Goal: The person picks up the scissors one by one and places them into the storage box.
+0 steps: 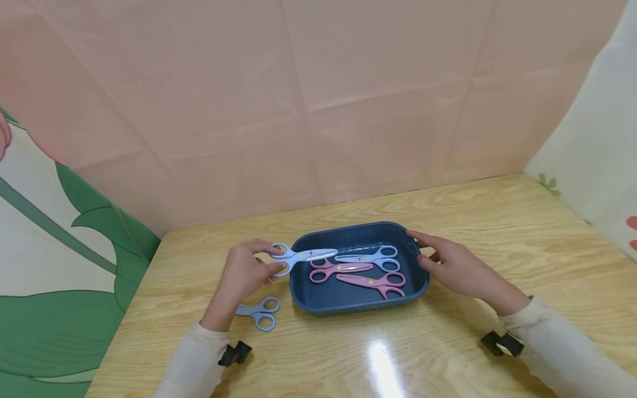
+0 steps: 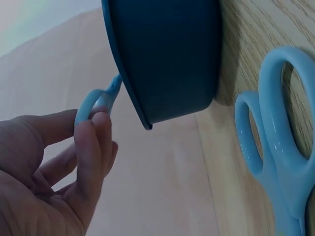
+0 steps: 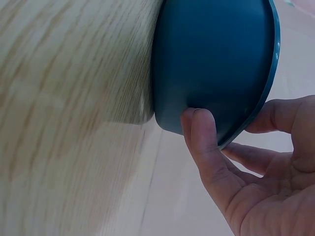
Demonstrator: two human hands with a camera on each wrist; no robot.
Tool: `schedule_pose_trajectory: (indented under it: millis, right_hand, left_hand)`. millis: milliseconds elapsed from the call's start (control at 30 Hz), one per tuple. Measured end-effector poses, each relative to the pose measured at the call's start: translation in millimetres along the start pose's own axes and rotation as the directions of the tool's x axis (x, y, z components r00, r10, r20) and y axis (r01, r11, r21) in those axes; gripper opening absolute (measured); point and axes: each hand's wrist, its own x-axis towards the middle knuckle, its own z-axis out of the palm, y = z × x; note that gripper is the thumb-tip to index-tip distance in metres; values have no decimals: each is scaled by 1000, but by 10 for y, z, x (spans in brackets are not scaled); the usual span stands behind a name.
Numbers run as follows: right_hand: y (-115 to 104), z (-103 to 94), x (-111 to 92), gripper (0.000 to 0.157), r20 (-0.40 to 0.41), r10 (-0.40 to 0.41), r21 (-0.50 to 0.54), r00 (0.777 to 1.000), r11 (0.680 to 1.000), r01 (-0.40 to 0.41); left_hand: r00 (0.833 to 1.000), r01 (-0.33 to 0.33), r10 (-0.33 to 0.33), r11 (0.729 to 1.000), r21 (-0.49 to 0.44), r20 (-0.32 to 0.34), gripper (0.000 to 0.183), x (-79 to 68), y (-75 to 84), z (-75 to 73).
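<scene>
My left hand (image 1: 247,269) pinches a pair of light blue scissors (image 1: 297,256) by the finger loops. Their blades point right, over the left rim of a dark blue plastic tray (image 1: 318,307). Inside the tray lie another pair of blue scissors (image 1: 375,258) and two pink pairs, one pair of pink scissors (image 1: 328,270) at left and other pink scissors (image 1: 380,282) nearer the front. At the tray's right end, my right hand (image 1: 450,266) grips the rim; the right wrist view shows fingertips (image 3: 203,123) against the outer wall.
Another pair of blue scissors (image 1: 264,314) lies on the wooden table (image 1: 338,359), left of the tray and partly hidden by my left wrist. A pink sheet (image 1: 318,110) hangs behind the table. A patterned white wall covering (image 1: 592,143) stands at right.
</scene>
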Motion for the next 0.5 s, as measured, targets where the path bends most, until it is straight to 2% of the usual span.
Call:
schedule_pose_trajectory:
  millis: [100,167,367,500]
  right_hand:
    - [2,0,-2,57,-2,-6,1,1000,1000,6]
    - [4,0,-3,57,-4,-10,0,1000,1000,10]
    - [-1,-1,-6,57,-6,-10,-3,1000,1000,10]
    - [-10,0,-7,57,-8,-10,-5,1000,1000,10]
  left_hand:
    - [999,-17,11,993,117,53,18,-23,7,15]
    - [996,-47,30,977,207,84,16,-50,24,29]
    - [987,-161,134,894,418,93,14,-132,106,79]
    - [981,-194,166,844,500,100,14,-173,136,122]
